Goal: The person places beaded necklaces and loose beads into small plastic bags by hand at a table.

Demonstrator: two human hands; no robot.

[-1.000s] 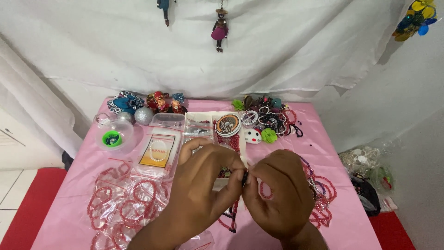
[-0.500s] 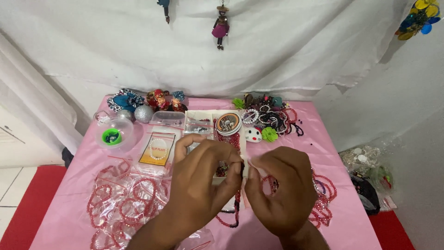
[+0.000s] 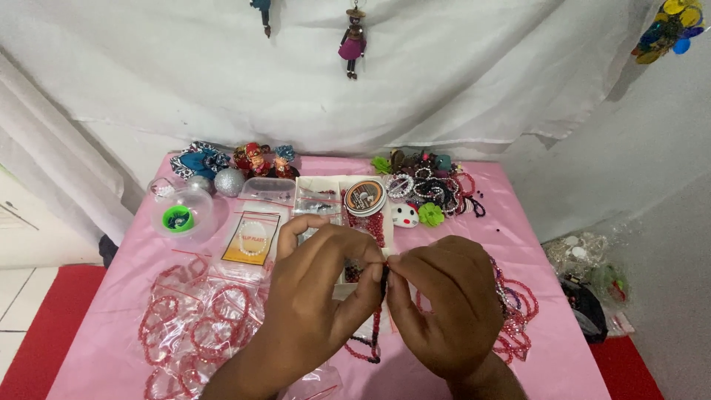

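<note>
Both my hands meet over the middle of a pink table (image 3: 518, 244). My left hand (image 3: 318, 296) and my right hand (image 3: 444, 304) pinch the top of a strand of dark and red beads (image 3: 374, 326) between fingertips, thumbs almost touching. The strand hangs down between the hands and curls on the cloth below. Behind the hands lies a white divided bead box (image 3: 326, 194), partly hidden, with a round spool of cord (image 3: 365, 198) on it.
Clear bags of red bead bracelets (image 3: 196, 326) lie at the left. A pile of red strands (image 3: 515, 311) lies at the right. At the back are a clear tub with a green lid (image 3: 180, 217), small dolls (image 3: 255, 159), and mixed bracelets (image 3: 429, 189).
My right hand moved left and closed onto the strand again, fingertips now touching my left hand's. The hanging strand shifted slightly. The left hand stayed nearly in place.
</note>
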